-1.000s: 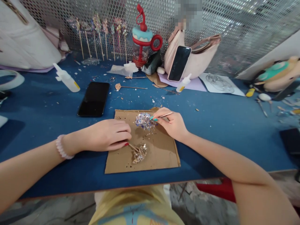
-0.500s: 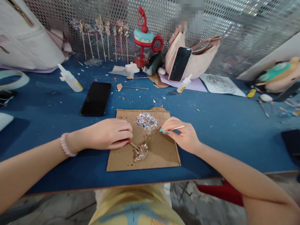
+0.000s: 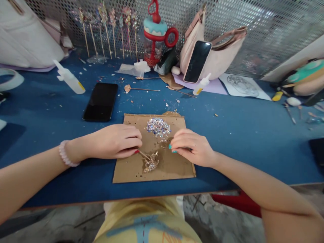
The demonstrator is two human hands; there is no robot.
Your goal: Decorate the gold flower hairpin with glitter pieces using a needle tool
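Note:
On a piece of cardboard (image 3: 174, 170) lies a heap of glittering blue, white and silver chips (image 3: 158, 127). My left hand (image 3: 125, 141) is closed round the thin stem of a decorated stick (image 3: 151, 162), whose gold, leaf-like head carries sparkling chips and rests just over the cardboard's lower middle. Opposite it, my right hand (image 3: 193, 147) pinches a thin metal tool (image 3: 186, 147), mostly hidden by the fingers. Its fingertips are right of the ornament and below the heap, near the cardboard's surface.
A black phone (image 3: 100, 102) lies at the upper left, with a glue bottle (image 3: 69, 80) behind it. Thin sticks (image 3: 144, 89), a second glue bottle (image 3: 201, 84) and a propped phone (image 3: 197, 61) stand or lie farther back. A red-handled cup (image 3: 155, 37) is behind them.
My right hand has moved slightly down and left, and its tool has swung so that less of it shows. The left hand keeps its hold on the stick. The view has tilted a little downward.

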